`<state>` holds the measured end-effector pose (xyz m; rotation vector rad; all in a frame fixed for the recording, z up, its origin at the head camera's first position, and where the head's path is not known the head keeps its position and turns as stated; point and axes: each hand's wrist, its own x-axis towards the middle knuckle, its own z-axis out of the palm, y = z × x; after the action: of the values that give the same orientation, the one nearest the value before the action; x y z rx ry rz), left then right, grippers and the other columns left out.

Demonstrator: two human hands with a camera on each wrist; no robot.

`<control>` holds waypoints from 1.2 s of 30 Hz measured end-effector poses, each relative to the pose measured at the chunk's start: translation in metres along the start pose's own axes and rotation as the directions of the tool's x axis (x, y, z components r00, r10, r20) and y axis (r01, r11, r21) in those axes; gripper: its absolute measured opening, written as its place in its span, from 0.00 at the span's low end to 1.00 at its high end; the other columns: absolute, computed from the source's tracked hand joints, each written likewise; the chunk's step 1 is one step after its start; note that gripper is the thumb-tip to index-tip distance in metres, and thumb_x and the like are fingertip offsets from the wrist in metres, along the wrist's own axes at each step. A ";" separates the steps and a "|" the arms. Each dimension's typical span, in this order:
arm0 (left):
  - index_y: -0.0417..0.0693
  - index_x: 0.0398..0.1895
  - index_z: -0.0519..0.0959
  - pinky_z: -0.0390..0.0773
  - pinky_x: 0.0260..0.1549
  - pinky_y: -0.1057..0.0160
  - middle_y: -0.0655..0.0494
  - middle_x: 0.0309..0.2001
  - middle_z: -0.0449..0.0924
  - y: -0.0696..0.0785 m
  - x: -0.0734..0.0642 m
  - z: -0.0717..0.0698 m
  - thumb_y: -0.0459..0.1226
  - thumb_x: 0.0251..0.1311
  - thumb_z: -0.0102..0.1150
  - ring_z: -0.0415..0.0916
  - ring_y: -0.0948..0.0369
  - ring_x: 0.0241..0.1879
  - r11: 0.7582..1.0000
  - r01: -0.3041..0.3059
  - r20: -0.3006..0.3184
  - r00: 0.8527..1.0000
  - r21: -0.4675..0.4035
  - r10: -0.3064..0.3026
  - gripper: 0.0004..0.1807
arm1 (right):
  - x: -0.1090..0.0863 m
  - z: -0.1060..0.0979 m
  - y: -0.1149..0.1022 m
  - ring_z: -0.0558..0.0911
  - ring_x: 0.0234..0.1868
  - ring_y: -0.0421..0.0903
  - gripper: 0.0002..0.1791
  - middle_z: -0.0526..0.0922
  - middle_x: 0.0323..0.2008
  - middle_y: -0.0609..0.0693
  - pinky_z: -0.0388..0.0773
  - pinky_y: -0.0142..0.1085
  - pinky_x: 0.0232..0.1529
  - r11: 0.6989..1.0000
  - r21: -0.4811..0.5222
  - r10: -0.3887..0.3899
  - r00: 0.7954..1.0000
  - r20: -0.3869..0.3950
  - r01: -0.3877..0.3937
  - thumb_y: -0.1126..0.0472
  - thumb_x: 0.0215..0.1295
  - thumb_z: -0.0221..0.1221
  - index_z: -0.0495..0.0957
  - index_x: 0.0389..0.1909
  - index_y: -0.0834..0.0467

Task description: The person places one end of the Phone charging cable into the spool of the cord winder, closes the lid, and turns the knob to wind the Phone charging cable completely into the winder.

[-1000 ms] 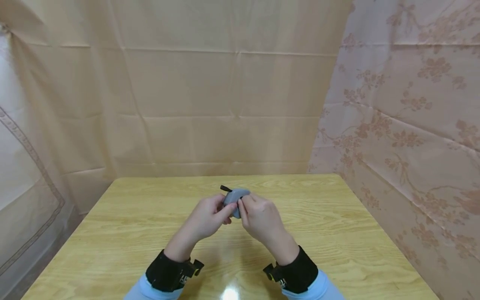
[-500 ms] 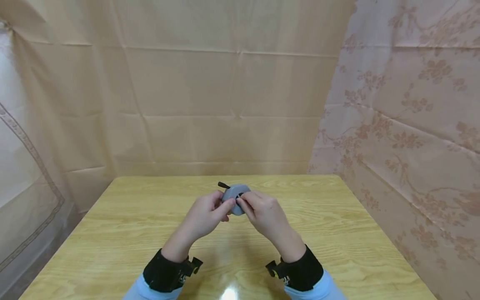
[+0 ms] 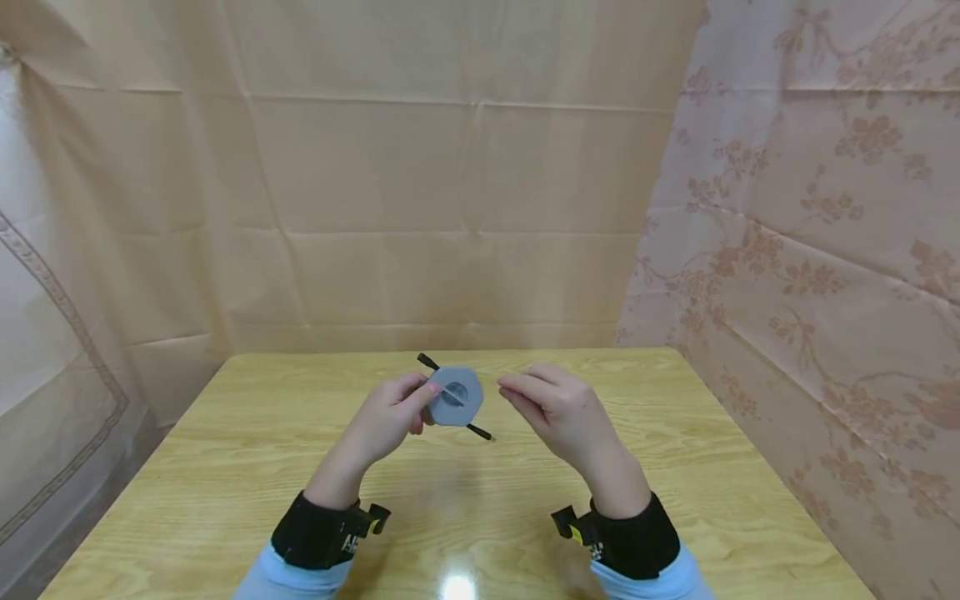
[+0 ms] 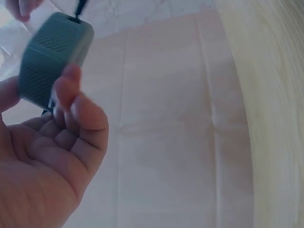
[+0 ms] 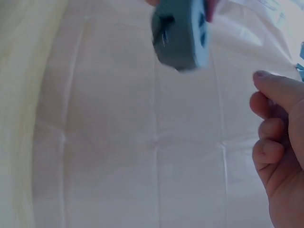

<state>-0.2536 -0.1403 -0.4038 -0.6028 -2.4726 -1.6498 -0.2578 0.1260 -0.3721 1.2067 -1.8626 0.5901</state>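
Observation:
A grey, many-sided cable winder (image 3: 463,392) with a round recessed dial in its face is held up above the table. My left hand (image 3: 386,417) pinches its left side, thumb on the face and fingers behind. One black cable end (image 3: 427,361) sticks out at the upper left, another black cable end (image 3: 480,432) at the lower right. In the left wrist view the winder (image 4: 52,54) shows ribbed grip patches on its edge. Apart from it, to the right, my right hand (image 3: 566,417) holds nothing visible, its fingers loosely bent and the thumb near the index finger (image 5: 259,104).
Beneath both hands lies a light wood-grain table (image 3: 225,483). A beige cloth (image 3: 450,208) hangs behind its far edge, and a floral curtain (image 3: 810,250) hangs along the right. Another pale cloth (image 3: 45,375) covers the left side.
My right hand has let go of the winder's dial and moved off to the right. My left hand has carried the winder slightly left and turned its face up into view.

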 end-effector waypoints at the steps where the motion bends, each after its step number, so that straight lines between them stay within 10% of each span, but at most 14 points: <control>1: 0.39 0.44 0.81 0.75 0.26 0.62 0.52 0.26 0.79 -0.001 0.000 -0.001 0.43 0.78 0.49 0.73 0.57 0.23 1.000 -0.001 0.005 1.000 -0.010 0.001 0.17 | 0.000 -0.002 0.000 0.83 0.30 0.44 0.22 0.85 0.33 0.50 0.82 0.34 0.32 1.000 -0.013 -0.015 1.000 0.008 0.015 0.49 0.79 0.51 0.88 0.40 0.59; 14: 0.41 0.38 0.84 0.73 0.25 0.65 0.58 0.24 0.77 -0.013 0.004 0.001 0.41 0.79 0.47 0.72 0.59 0.24 0.996 -0.091 0.249 0.964 -0.010 0.091 0.18 | -0.001 0.017 -0.008 0.74 0.27 0.38 0.10 0.81 0.32 0.45 0.73 0.25 0.29 0.993 0.062 -0.116 0.966 0.232 0.104 0.66 0.58 0.74 0.91 0.39 0.49; 25: 0.48 0.41 0.82 0.78 0.30 0.61 0.60 0.30 0.80 -0.001 0.002 0.015 0.50 0.79 0.48 0.76 0.60 0.29 0.987 -0.096 0.234 0.970 0.129 0.063 0.18 | -0.006 0.038 -0.024 0.60 0.14 0.33 0.22 0.63 0.14 0.39 0.56 0.26 0.16 0.973 -0.168 0.200 0.937 0.287 -0.156 0.58 0.66 0.68 0.70 0.15 0.50; 30: 0.46 0.44 0.81 0.77 0.25 0.61 0.60 0.28 0.78 -0.003 0.003 0.022 0.50 0.78 0.50 0.76 0.58 0.26 0.979 -0.101 0.187 0.980 0.175 0.067 0.18 | -0.007 0.045 -0.024 0.63 0.11 0.35 0.24 0.65 0.11 0.37 0.60 0.29 0.14 0.852 -0.027 0.499 0.798 0.338 -0.522 0.60 0.72 0.60 0.69 0.13 0.50; 36: 0.43 0.44 0.78 0.70 0.18 0.65 0.61 0.23 0.73 -0.004 0.001 0.031 0.47 0.75 0.56 0.69 0.65 0.20 0.951 -0.129 0.058 0.991 0.281 0.117 0.15 | -0.009 0.057 -0.022 0.62 0.10 0.39 0.22 0.77 0.13 0.47 0.57 0.30 0.12 0.439 0.309 0.760 0.532 0.374 -0.844 0.60 0.77 0.54 0.79 0.19 0.58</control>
<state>-0.2525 -0.1135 -0.4194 -0.7388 -2.5748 -1.2179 -0.2584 0.0792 -0.4125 0.5146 -2.5294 1.5859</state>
